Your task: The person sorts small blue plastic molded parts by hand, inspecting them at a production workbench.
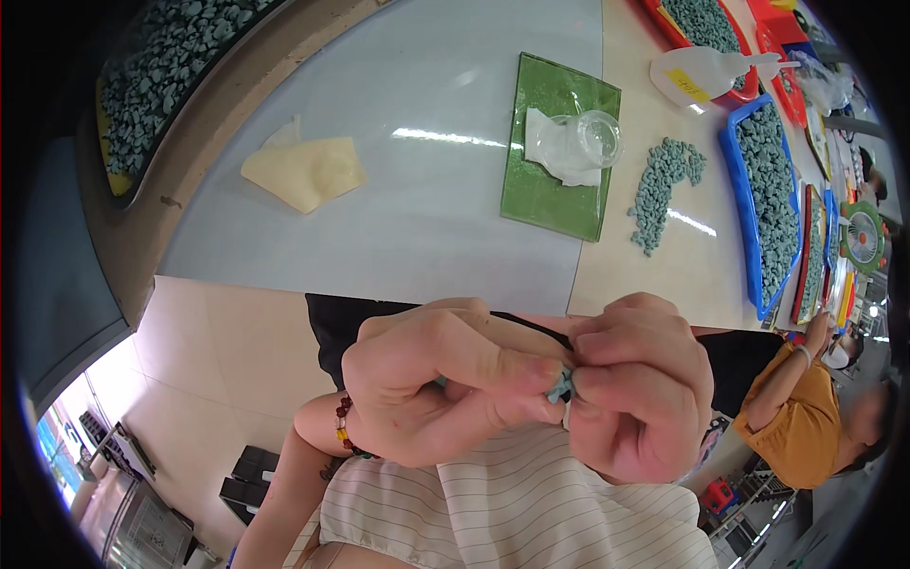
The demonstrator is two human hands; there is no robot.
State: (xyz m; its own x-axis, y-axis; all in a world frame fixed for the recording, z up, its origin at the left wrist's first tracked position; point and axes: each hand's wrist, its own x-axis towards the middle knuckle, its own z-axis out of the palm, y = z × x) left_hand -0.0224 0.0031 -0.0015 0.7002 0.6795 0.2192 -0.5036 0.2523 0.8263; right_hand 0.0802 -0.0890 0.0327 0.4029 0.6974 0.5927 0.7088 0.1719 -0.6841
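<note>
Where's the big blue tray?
In the head view, the big blue tray is toward the right on the table, just right of the loose green pile, near the white bottle.

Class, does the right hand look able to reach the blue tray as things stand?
Probably yes: the blue tray stands on the table to that side, with nothing visible between. The right hand, though, is busy at a small teal piece.

The left hand [431,379] and right hand [649,389] are close together, both pinching, their fingers [649,379] curled inward; the left arm [284,484] is bare.
</note>
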